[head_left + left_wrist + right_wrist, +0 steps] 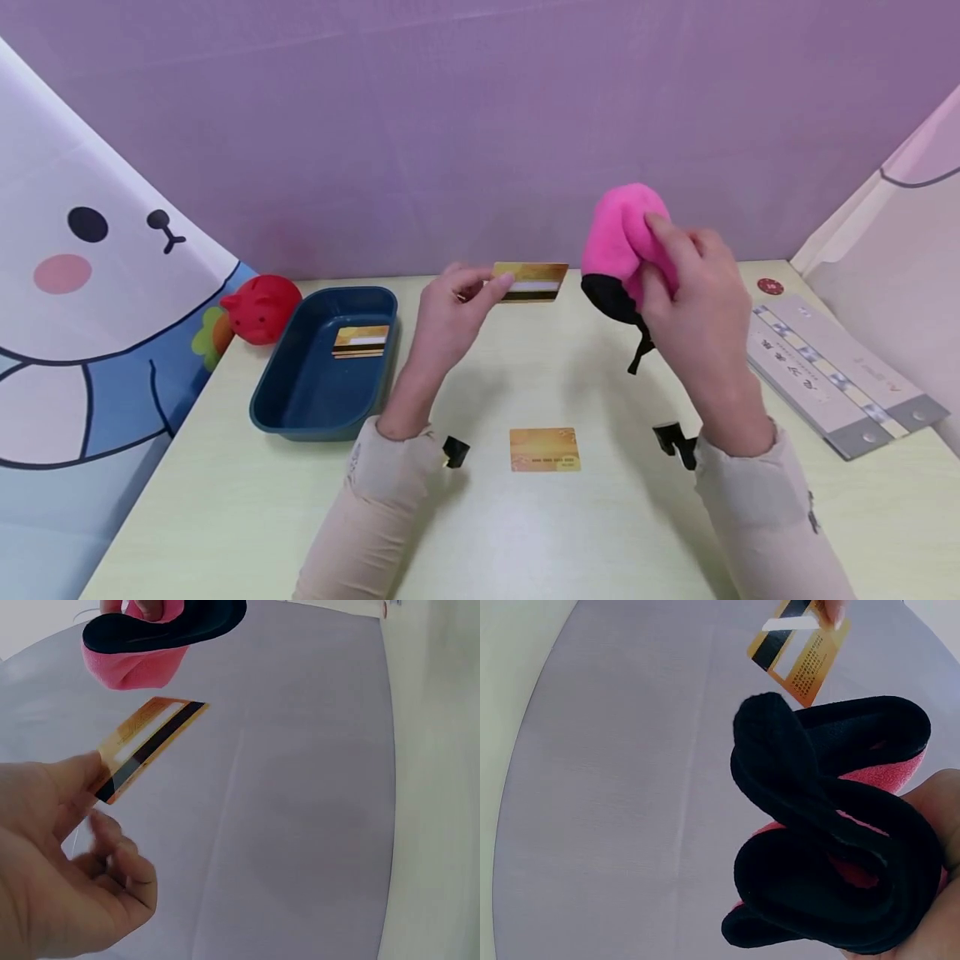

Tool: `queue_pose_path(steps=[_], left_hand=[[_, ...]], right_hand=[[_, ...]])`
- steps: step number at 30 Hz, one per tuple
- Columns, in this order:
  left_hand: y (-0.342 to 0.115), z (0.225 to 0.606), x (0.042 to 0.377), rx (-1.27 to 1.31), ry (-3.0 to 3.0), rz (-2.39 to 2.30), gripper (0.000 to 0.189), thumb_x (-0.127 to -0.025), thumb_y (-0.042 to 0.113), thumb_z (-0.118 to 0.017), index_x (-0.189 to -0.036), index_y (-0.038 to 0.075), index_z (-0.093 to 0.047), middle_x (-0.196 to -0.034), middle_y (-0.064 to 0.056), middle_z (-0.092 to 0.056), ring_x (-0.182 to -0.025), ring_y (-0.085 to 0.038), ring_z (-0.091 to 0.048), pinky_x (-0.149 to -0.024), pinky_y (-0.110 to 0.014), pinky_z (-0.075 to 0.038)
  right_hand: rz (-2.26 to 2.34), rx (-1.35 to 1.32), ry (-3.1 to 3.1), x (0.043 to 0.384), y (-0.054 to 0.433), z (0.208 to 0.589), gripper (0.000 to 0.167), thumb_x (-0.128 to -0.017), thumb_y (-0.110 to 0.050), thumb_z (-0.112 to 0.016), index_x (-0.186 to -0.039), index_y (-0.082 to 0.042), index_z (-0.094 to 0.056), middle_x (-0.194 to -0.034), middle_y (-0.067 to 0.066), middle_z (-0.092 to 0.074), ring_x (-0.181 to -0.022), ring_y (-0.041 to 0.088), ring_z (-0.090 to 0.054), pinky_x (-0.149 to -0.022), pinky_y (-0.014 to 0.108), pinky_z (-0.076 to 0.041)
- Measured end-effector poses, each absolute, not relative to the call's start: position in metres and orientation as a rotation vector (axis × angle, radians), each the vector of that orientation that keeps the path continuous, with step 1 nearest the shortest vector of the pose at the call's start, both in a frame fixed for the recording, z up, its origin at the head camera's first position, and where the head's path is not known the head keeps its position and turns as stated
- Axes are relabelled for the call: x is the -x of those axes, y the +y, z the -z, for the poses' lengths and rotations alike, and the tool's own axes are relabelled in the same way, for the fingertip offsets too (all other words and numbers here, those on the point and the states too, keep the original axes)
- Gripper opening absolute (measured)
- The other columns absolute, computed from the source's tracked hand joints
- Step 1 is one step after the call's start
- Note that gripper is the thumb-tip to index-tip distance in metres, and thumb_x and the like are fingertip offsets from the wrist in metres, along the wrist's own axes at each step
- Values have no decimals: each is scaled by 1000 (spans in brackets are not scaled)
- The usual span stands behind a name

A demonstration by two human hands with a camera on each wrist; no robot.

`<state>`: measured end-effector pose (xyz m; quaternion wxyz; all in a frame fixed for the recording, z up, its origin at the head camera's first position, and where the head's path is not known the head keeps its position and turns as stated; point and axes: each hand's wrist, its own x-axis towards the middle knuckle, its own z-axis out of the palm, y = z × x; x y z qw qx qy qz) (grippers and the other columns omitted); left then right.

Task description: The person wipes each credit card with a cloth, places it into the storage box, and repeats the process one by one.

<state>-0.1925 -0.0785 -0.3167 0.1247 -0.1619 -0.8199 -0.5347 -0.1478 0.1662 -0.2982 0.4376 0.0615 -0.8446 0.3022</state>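
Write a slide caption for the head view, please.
Left hand pinches a gold card; right hand grips a pink fabric item.

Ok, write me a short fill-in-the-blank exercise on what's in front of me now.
1. The left hand pinches a striped, gold-coloured ____.
2. The right hand grips a soft ____ and black item.
3. Stacked cards lie in the ____ tray.
4. The pig figure beside the tray is ____.

Missing words: card; pink; blue; red.
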Motion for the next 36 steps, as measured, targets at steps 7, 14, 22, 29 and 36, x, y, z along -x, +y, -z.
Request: queue_pose_path(steps=[7,14,22,29,36], left_hand=[[-77,318,193,527,-2282,1642,27,-99,21,-64,-120,5,-71,-93,-13,-68,-70,-19,-51,-61,-24,-40],[-67,323,193,542,-2100,1794,36,-95,16,-69,-131,11,-66,-94,-15,-69,-65,-14,-57,-59,-22,-43],[-64,321,191,551,-2053,1940,34,-95,11,-69,-128,8,-64,-96,-18,-69,-75,-16,-65,-68,-21,-49],[-61,321,190,505,-2007,1971,32,-94,6,-69,-125,4,-62,-98,-21,-70,-80,-29,-69,-73,-23,-53],[-55,324,187,541,-2003,1969,29,-94,0,-66,-122,2,-61,-102,-22,-69,-76,-13,-65,-72,-24,-54]], right_hand=[[-761,-176,-2029,144,161,296,38,-94,-8,-60,-131,-13,-67,-106,26,-63,-100,39,-59,-77,56,-48],[-762,-260,-1967,136,148,293,36,-95,-10,-58,-130,-14,-68,-105,25,-63,-101,37,-60,-80,53,-51],[-799,-266,-1856,129,145,288,33,-94,-8,-61,-124,-13,-71,-104,25,-64,-98,36,-62,-80,44,-47],[-816,-288,-1807,131,143,290,30,-93,-7,-64,-121,-12,-73,-102,23,-65,-97,36,-61,-80,38,-47],[-730,-465,-1823,138,123,303,31,-92,-4,-67,-121,-11,-73,-99,25,-66,-93,39,-62,-77,50,-56]])
